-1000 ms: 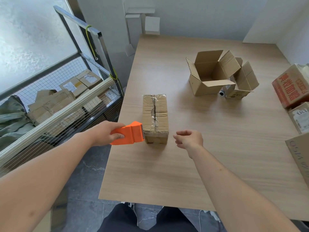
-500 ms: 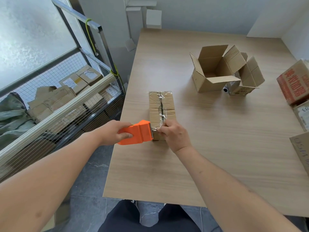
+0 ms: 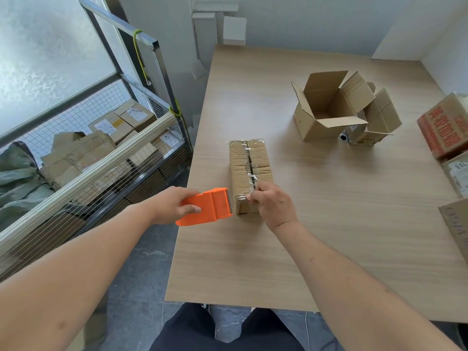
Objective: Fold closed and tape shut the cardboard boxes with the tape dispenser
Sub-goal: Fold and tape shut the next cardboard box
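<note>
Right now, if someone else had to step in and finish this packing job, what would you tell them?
Left hand: grips the orange tape dispenser, its blade end at the near-left corner of the closed box.
Right hand: fingers pinch the tape at the box's near end.
Done: that box is folded shut, with clear tape along its top seam.
Left: press the tape end down on the near face and cut it free. Then fold and tape the large open box and the smaller open box beside it, further back on the table.

The right hand (image 3: 272, 203) now pinches the box's (image 3: 249, 171) tape.
</note>
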A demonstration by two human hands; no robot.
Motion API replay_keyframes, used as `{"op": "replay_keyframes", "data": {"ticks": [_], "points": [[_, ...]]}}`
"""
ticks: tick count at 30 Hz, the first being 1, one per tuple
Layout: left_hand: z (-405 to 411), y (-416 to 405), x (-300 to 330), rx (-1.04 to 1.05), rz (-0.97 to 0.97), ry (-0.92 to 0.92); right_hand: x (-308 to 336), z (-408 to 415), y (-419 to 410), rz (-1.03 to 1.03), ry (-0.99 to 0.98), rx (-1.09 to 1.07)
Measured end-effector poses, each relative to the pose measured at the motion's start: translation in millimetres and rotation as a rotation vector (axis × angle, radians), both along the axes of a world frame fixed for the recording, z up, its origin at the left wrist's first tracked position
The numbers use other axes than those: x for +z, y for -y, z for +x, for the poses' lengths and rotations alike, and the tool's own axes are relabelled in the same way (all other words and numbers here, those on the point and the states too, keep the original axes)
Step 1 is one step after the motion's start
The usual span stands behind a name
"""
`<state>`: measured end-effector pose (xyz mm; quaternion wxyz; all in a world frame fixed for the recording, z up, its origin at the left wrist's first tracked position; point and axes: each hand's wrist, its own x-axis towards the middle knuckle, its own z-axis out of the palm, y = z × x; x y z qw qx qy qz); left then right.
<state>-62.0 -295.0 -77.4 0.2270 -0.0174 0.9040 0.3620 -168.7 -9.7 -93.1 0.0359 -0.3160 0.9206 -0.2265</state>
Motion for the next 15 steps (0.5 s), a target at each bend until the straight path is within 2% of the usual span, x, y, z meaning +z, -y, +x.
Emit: {"op": "replay_keyframes", "data": {"ticks": [6, 15], "points": [[4.0, 7.5, -0.3, 0.021, 0.010, -0.006, -3.6, -1.2, 3.4, -0.012, 0.155, -0.110], [5.5, 14.6, 7.1, 0.014, 0.017, -0.031, -3.7, 2.9, 5.3, 0.021, 0.053, -0.088]]}}
